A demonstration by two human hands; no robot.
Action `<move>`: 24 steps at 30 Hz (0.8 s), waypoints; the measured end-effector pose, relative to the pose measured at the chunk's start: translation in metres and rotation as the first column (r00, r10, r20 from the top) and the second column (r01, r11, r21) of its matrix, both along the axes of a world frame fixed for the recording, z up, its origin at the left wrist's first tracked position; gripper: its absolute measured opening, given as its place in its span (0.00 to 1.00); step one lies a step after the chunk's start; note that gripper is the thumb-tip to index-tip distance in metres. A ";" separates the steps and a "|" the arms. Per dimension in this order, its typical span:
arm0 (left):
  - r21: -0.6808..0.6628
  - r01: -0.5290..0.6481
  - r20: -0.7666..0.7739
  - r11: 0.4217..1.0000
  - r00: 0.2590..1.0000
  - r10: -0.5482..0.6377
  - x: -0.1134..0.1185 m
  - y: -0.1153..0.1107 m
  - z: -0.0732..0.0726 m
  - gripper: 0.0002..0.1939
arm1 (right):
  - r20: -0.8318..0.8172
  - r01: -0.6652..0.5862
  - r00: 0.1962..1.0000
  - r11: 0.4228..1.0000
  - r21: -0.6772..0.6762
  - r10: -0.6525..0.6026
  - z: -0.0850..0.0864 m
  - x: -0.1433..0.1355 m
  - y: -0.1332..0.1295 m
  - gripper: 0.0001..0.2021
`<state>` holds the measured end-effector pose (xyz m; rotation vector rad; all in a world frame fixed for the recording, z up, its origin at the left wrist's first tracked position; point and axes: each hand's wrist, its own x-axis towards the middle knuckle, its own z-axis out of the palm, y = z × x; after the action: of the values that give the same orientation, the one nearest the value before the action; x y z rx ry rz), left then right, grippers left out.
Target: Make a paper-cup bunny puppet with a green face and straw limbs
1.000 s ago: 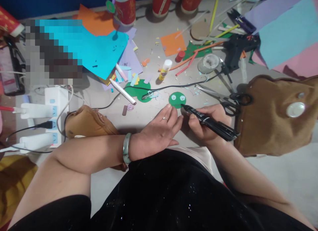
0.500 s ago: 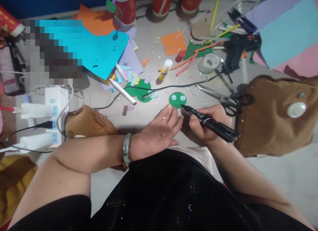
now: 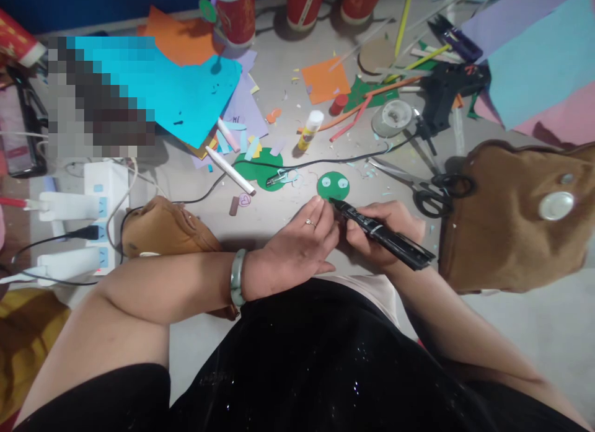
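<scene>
**Hands at the green disc's [image 3: 333,190] near edge**

Left hand [image 3: 297,246], nearer, lies open beside it. Right hand [image 3: 396,215] grasps the black marker [image 3: 388,235], slanting from that edge toward the person's right (two pale eyes [image 3: 326,182] beyond its tip).

From the person's head, the one camera is facing forward and steeply down over the black top [image 3: 297,357], which is filling the near edge. It is catching the left hand [image 3: 297,252] and right hand [image 3: 385,233] close by, mid-view, with the surface [image 3: 283,218] stretching beyond toward the blue wall [image 3: 93,4].
</scene>
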<state>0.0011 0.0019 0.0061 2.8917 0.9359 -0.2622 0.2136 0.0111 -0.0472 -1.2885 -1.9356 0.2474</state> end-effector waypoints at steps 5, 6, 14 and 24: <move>0.021 -0.012 0.002 1.000 1.000 0.012 0.000 -0.001 -0.001 0.49 | 0.061 0.070 0.995 0.996 0.061 -0.074 0.000 -0.003 0.001 0.06; 0.028 -0.019 0.006 0.999 1.000 0.019 -0.001 -0.001 -0.001 0.49 | 0.054 0.072 0.996 0.994 0.087 -0.077 0.000 -0.003 0.001 0.06; 0.067 -0.030 0.028 0.997 0.999 0.028 -0.001 -0.003 -0.006 0.51 | 0.053 0.094 0.994 0.995 -0.023 -0.093 -0.004 0.004 -0.001 0.08; 0.106 -0.016 0.044 0.994 0.999 0.011 -0.001 -0.003 -0.007 0.49 | 0.080 0.042 0.996 0.998 -0.052 -0.038 0.002 0.001 0.000 0.07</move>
<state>-0.0001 -0.0014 -0.0014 2.9725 0.9907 -0.1519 0.2148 0.0109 -0.0455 -1.3900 -1.9786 0.2330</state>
